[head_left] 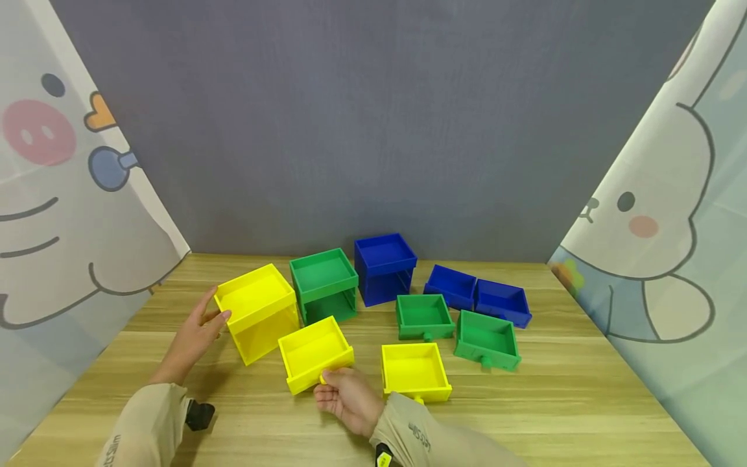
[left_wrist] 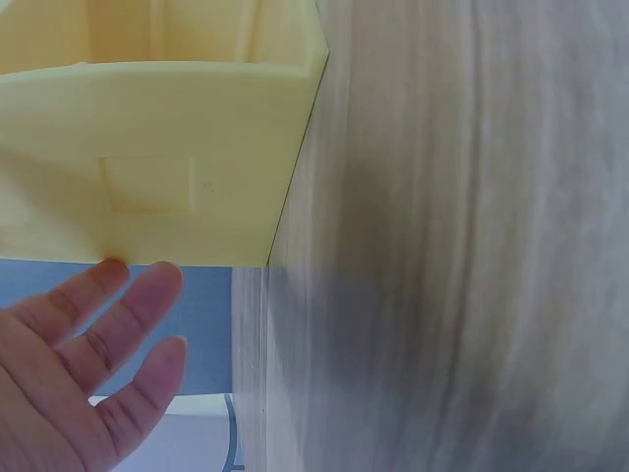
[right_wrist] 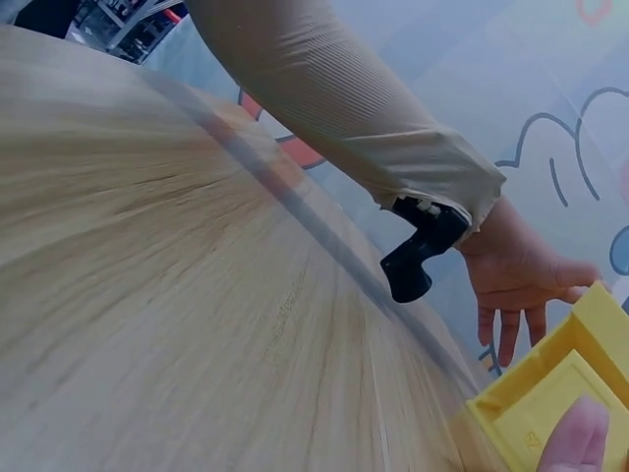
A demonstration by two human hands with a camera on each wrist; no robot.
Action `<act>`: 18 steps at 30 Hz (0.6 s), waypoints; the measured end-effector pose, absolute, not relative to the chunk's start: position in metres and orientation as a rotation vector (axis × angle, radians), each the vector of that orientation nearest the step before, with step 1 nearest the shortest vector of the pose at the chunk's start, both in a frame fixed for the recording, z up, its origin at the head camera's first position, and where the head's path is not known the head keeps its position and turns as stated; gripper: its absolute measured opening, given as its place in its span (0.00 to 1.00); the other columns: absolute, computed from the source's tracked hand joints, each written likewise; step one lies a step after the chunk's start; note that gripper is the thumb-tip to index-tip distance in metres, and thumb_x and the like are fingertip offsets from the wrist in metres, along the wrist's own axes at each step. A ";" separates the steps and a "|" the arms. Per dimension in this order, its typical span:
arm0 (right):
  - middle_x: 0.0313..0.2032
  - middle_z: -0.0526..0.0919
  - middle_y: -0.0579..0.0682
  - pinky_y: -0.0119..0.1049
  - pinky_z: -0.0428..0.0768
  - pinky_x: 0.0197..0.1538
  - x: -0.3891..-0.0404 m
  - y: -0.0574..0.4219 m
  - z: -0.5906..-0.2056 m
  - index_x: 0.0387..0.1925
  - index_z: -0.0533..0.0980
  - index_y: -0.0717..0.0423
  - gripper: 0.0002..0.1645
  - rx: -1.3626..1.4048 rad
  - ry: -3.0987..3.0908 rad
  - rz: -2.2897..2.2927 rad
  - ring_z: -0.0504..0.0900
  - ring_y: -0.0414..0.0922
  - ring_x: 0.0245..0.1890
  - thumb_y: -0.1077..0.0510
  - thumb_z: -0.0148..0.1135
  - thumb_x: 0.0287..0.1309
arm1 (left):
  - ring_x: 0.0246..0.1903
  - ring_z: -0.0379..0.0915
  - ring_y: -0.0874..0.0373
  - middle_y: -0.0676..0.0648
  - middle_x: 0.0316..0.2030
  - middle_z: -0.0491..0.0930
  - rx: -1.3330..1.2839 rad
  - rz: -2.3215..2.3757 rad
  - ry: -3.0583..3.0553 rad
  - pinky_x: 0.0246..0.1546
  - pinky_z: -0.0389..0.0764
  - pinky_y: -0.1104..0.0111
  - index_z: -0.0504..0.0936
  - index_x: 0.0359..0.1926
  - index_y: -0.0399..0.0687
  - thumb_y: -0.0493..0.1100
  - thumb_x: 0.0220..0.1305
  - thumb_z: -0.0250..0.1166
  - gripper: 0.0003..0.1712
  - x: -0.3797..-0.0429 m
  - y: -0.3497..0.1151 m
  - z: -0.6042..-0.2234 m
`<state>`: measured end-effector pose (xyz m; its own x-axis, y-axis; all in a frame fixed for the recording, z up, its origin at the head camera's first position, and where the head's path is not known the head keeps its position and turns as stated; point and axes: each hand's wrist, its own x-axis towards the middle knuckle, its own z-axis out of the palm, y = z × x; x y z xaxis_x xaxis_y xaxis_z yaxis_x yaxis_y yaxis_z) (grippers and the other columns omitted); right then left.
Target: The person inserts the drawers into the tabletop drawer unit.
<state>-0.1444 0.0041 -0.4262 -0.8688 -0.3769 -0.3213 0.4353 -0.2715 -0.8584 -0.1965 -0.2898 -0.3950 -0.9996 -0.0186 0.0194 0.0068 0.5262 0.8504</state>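
A yellow drawer (head_left: 318, 373) lies tilted in front of the yellow cabinet (head_left: 265, 331), which has a shallow tray top and an open front. My right hand (head_left: 353, 399) pinches this drawer's small front knob between thumb and fingers. On the cabinet's left side, my left hand (head_left: 195, 334) rests with thumb and fingers spread near the top. The left wrist view shows its straight fingers (left_wrist: 128, 305) at the cabinet's side wall. Just right of my right hand sits a second yellow drawer (head_left: 415, 389).
Behind stand a green cabinet (head_left: 323, 285) and a blue cabinet (head_left: 385, 263), both open-fronted. To the right lie two green drawers (head_left: 426, 331) and two blue drawers (head_left: 502, 311) on the wooden table (head_left: 554, 402). A grey panel (head_left: 373, 130) closes off the back.
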 end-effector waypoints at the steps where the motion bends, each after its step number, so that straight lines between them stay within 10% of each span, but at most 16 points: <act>1: 0.25 0.76 0.50 0.29 0.78 0.37 -0.144 0.003 -0.425 0.35 0.70 0.61 0.07 0.062 1.482 -2.159 0.76 0.38 0.25 0.64 0.46 0.70 | 0.58 0.62 0.27 0.20 0.64 0.53 0.008 -1.515 -2.718 0.50 0.72 0.46 0.33 0.76 0.50 0.56 0.74 0.48 0.43 -0.196 -0.290 -0.395; 18: 0.22 0.75 0.48 0.28 0.77 0.32 -0.146 -0.018 -0.429 0.32 0.69 0.58 0.09 0.002 1.471 -2.082 0.75 0.37 0.21 0.64 0.46 0.69 | 0.59 0.60 0.27 0.21 0.66 0.49 0.033 -1.577 -2.677 0.54 0.69 0.43 0.33 0.76 0.51 0.54 0.74 0.48 0.43 -0.196 -0.286 -0.396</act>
<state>-0.1462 -0.0180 -0.4287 -0.8297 -0.4550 -0.3234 0.4568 -0.2203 -0.8619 -0.1955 -0.2860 -0.3962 -0.9992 -0.0357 0.0192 -0.0005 0.4845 0.8748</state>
